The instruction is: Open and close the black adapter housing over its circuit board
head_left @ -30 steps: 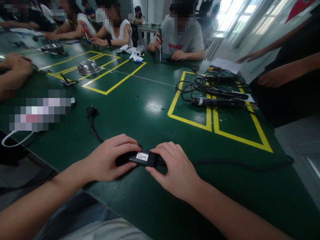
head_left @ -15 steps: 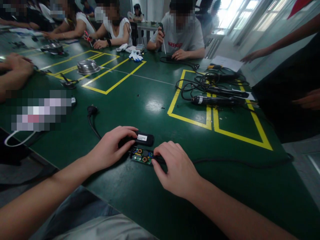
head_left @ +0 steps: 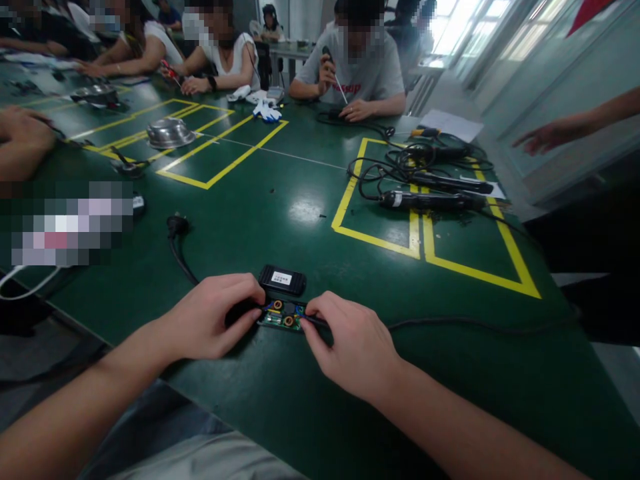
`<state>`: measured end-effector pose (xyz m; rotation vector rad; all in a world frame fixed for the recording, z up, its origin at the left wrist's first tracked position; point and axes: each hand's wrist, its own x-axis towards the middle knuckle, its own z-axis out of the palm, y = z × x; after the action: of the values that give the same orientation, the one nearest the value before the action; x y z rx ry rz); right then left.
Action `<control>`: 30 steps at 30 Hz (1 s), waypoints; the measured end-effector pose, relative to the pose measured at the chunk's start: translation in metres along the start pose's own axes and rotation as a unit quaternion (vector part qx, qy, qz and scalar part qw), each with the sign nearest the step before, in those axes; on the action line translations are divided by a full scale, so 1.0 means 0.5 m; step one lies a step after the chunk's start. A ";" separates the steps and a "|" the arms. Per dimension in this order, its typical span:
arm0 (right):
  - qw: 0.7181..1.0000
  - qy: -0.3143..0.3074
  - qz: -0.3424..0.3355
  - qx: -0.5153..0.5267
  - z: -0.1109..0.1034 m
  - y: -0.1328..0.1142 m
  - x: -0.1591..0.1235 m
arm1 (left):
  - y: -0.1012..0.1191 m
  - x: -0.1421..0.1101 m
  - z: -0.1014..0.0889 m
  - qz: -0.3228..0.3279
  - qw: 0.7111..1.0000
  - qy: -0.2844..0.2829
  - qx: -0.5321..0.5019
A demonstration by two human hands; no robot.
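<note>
A small green circuit board (head_left: 283,313) with copper coils and coloured wires lies on the table in front of me, in what looks like a shallow black casing. My left hand (head_left: 225,313) pinches the board's left end, where a cable enters. At the opposite end, my right hand (head_left: 345,333) grips the black cable (head_left: 317,321) close to the board, thumb and fingers closed. Just beyond the board rests a black cover (head_left: 283,279) with a white label, touched by neither hand. A power plug (head_left: 177,225) lies to the left on its cord.
Black tools with coiled cables (head_left: 430,200) lie inside yellow tape outlines at the right. A metal bowl (head_left: 170,133) and white gloves (head_left: 267,110) are farther back. Across the table a person (head_left: 350,73) holds a screwdriver. Another person's arm (head_left: 565,130) reaches in from the right.
My left hand has left the labelled cover and moved down to the board's left end. My right hand stays at the right cable. The arm at the right has drawn back from the paper.
</note>
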<state>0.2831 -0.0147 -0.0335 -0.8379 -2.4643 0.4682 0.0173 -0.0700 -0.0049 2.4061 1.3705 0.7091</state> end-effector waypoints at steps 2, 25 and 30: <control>1.000 0.011 -0.013 0.000 0.001 0.003 -0.001 | -0.001 -0.001 0.001 0.009 1.000 0.004 -0.007; 0.999 0.005 -0.022 0.023 0.001 0.004 0.006 | -0.016 -0.008 0.012 0.001 0.996 0.083 0.034; 0.999 0.007 -0.013 0.033 -0.001 -0.002 0.010 | -0.040 0.009 0.027 -0.051 0.996 0.059 0.037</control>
<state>0.2796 -0.0122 -0.0310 -0.7793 -2.4300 0.5308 0.0121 -0.0557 -0.0245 2.3634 1.5816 0.7975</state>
